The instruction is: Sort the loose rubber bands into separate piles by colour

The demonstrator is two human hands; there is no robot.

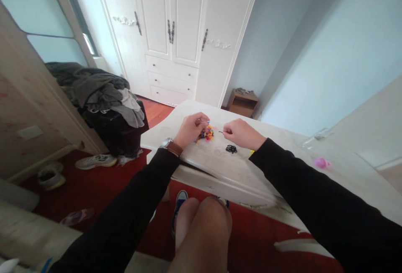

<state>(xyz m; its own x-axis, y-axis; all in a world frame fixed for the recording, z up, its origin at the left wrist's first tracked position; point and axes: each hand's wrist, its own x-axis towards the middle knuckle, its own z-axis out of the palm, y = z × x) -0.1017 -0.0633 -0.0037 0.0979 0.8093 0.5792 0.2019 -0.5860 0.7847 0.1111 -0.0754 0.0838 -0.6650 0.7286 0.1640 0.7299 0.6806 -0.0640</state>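
Note:
My left hand, a watch on its wrist, is closed in a pinch above a small pile of multicoloured bands. A thin pale strip with a blue end sticks out from its fingertips. Across from it, my right hand is closed on a thin black band, whose end points toward the left hand. Just below the right hand, a heap of black bands lies on the white table. Something small and yellow shows partly beside my right sleeve.
To the right on the table are a pink object and a clear container. A white wardrobe and a small wooden cabinet stand beyond. Clothes are heaped at left; shoes lie on the red floor.

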